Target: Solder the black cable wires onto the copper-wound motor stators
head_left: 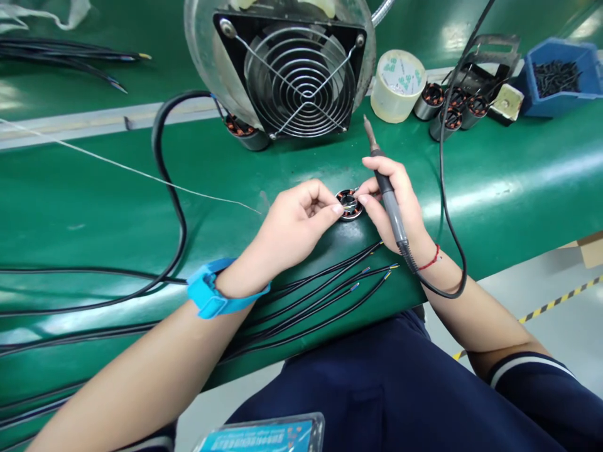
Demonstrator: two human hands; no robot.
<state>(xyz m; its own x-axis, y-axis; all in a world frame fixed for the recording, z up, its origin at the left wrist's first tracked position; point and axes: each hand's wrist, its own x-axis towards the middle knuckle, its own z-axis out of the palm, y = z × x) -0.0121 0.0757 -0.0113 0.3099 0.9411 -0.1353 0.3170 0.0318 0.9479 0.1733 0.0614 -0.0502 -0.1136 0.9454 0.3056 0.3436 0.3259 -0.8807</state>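
Observation:
A small round motor stator [349, 216] with copper windings stands on the green bench between my two hands. My left hand [301, 220] reaches over from the left, thumb and forefinger pinched on a thin wire end [350, 206] above the stator's middle. On that wrist is a blue strap [211, 295]. My right hand [400, 201] carries a soldering iron [392, 204] between thumb and fingers, its tip pointing up and away from the stator. The right thumb and a fingertip also touch the stator's right rim; what they pinch there is too small to tell.
A fan with a wire guard [306, 94] stands behind my hands, with a tape roll [398, 85], several motor parts [446, 122] and a blue bin [563, 78] to its right. Black cables [320, 301] lie in front. A solder wire [188, 191] hangs at left.

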